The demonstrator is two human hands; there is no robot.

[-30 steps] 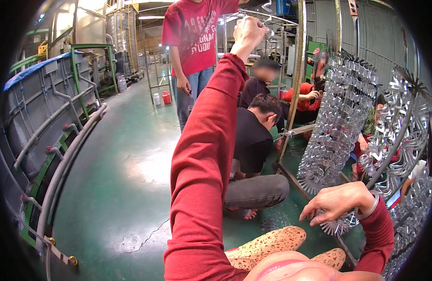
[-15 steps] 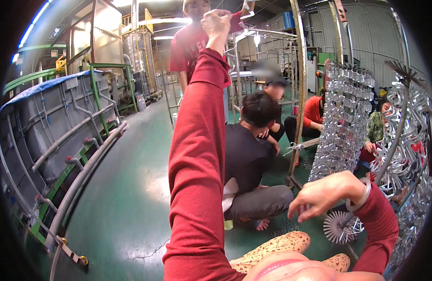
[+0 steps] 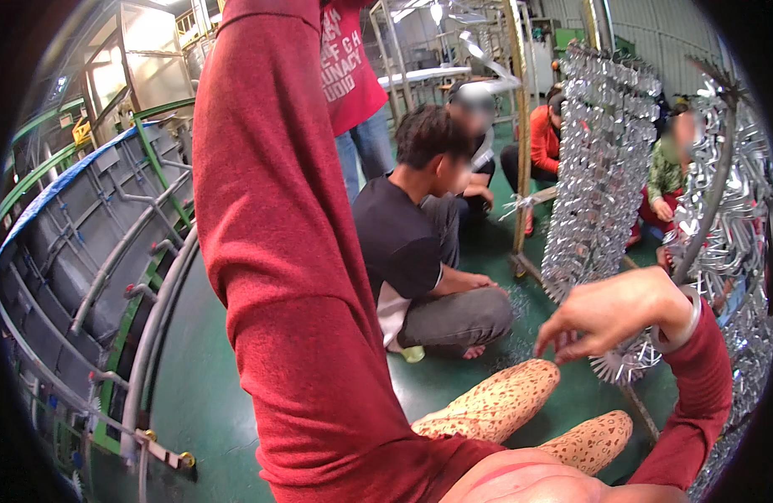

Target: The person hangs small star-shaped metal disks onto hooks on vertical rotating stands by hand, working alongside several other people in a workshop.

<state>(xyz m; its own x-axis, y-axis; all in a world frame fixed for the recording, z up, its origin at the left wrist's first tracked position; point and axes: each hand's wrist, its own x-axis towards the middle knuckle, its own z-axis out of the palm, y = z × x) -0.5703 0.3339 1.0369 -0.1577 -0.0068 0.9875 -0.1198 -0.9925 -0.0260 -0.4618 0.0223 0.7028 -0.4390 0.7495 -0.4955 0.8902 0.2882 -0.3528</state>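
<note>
Reaching toward a spiky silver disc (image 3: 623, 366) on the rack's low rail, your right hand (image 3: 609, 314) hovers loose-fingered, holding nothing (left hand raised out of view); next, pinch the disc carefully.

A spiky silver disc (image 3: 625, 366), round and toothed like a small metal sunburst, hangs at the foot of a slanted rod (image 3: 636, 411) just below the right hand (image 3: 609, 314), whose fingers are spread and curled downward, near the disc but not clearly touching it. Beside it rises a tall rack (image 3: 600, 159) thick with rows of shiny metal pieces, upright above the green floor (image 3: 210, 394). The left hand is out of view, its red sleeve (image 3: 269, 210) reaching up past the top edge.
</note>
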